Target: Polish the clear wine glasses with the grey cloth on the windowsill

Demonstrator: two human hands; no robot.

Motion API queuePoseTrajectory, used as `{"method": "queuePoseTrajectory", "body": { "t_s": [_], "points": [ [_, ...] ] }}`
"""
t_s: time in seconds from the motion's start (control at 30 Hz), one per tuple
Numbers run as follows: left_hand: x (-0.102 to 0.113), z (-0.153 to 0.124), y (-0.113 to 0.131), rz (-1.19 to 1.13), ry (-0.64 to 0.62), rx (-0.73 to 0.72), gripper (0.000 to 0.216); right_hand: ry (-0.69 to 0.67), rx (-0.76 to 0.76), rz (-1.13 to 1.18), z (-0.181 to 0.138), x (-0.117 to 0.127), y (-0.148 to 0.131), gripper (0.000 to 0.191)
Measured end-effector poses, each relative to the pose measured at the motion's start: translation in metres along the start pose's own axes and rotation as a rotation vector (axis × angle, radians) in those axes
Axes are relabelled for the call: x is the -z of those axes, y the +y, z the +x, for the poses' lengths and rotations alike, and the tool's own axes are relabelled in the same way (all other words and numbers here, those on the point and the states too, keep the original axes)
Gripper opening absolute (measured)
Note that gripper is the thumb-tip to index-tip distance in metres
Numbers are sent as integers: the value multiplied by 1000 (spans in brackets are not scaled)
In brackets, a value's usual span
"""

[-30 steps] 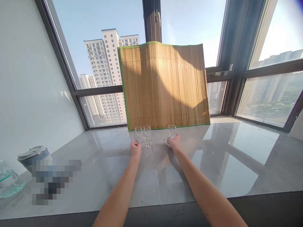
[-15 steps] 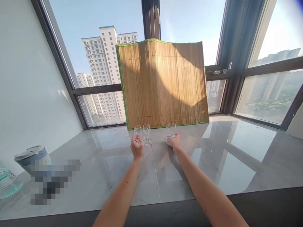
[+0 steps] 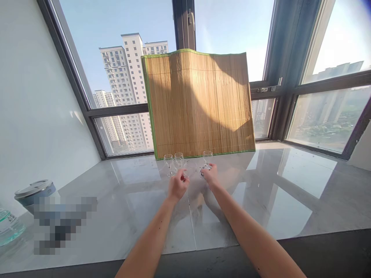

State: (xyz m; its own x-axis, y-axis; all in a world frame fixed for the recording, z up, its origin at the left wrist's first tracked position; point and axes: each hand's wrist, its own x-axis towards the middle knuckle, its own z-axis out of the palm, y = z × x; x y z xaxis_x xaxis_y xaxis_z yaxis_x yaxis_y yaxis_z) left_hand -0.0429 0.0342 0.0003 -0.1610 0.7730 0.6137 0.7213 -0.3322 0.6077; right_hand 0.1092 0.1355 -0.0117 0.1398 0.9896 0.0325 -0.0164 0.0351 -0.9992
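Note:
My left hand (image 3: 178,185) is closed, its thumb and fingertips curled round the low part of a clear glass that shows only faintly. Just behind and to the left stand two clear stemmed wine glasses: one wine glass (image 3: 168,160) at the far left and another wine glass (image 3: 179,156) beside it, both upright and partly overlapped. To the right, my right hand (image 3: 210,174) is closed low on an upright wine glass (image 3: 208,155), by its stem and foot. A pale, dark-flecked patch shows at those fingertips, too small to make out.
A bamboo mat (image 3: 199,108) with green edging leans against the window behind the glasses. On the left of the glossy grey sill (image 3: 121,216) stand a lidded cup (image 3: 37,191) and a clear bottle (image 3: 10,227), near a blurred-out patch. The sill's front edge runs below my forearms.
My left hand has left the leftmost wine glass and moved right and nearer to me, to a fainter glass. My right hand and its wine glass have shifted slightly left.

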Motion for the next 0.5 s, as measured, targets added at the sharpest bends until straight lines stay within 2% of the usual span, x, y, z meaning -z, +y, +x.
{"method": "queuePoseTrajectory", "body": {
  "t_s": [0.13,0.3,0.37,0.43,0.5],
  "points": [
    [-2,1,-3,65,-45,14,45,-123,79,153,-33,-10,-14,67],
    [-1,4,-5,25,3,81,53,-302,-97,355,-47,-9,-28,67],
    [-2,4,-6,4,12,91,54,-323,-110,384,-48,-6,-33,66],
    [-2,5,-8,20,11,98,52,-303,3,367,-51,-4,-38,64],
    [-2,4,-9,83,-3,102,47,-280,221,301,-57,-3,-43,62]
  ]
}}
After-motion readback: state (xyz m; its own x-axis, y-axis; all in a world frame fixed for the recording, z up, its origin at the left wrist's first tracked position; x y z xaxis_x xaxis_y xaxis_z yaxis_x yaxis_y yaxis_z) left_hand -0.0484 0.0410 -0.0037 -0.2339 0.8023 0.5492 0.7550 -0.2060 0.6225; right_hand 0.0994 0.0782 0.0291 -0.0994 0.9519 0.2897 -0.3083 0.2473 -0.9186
